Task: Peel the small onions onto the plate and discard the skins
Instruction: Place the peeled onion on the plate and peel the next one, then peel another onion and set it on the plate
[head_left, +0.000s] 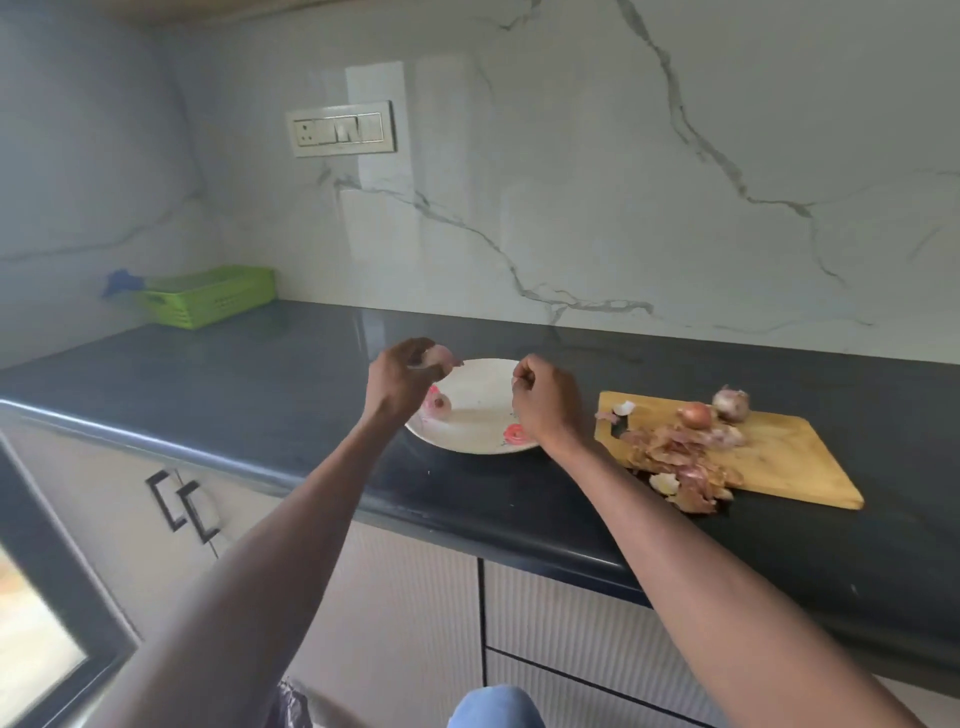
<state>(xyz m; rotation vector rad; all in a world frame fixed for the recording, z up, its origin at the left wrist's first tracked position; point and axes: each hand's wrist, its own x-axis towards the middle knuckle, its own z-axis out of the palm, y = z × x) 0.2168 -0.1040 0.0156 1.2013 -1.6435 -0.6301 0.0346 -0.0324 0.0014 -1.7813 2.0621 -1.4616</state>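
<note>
My left hand (402, 376) holds a small pinkish onion (439, 357) above the far left rim of the white flowered plate (480, 410). One peeled onion (439, 407) lies on the plate's left side. My right hand (543, 397) hovers over the plate's right rim with fingers pinched together; a scrap of skin may be between them, too small to tell. On the wooden cutting board (789, 462) sit an unpeeled onion (696, 414), further bulbs (731, 404) behind it, and a heap of dry skins (680, 457).
The dark countertop (260, 384) runs along a marble wall. A green plastic basket (208, 296) stands at the far left corner. Cabinet handles (182, 509) are below the counter edge. A dark bag (291, 701) shows at the bottom of the view.
</note>
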